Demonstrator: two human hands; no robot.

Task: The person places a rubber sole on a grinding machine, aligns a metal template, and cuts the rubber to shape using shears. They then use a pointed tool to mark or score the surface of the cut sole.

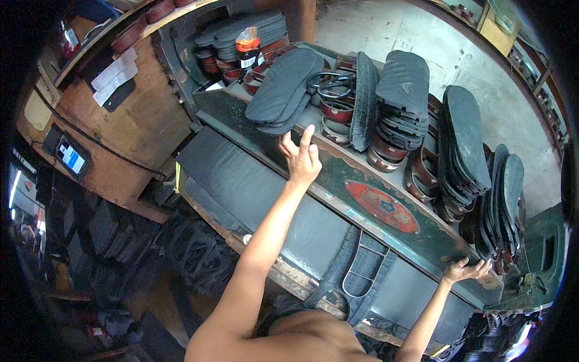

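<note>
My left hand (301, 155) is raised at the front edge of the shelf, fingers apart, just below a stack of black sole-shaped rubber pieces (280, 84); whether a fingertip touches it I cannot tell. My right hand (465, 269) is at the ledge's lower right end, fingers apart, beneath more stacked black pieces (506, 187). Along the shelf stand dark red metal rings (386, 158), more black stacks (401, 78) and a black scissor-like looped tool (335, 84). Below lies a dark flat bench (235, 175) with a black slab holding metal outline frames (368, 265).
A wooden side panel (142, 96) on the left carries papers (116, 78) and a phone (69, 155). An orange-topped container (247, 42) stands at the back left. Dark piled sheets (102, 241) fill the floor at lower left. A green metal housing (543, 253) is at the right.
</note>
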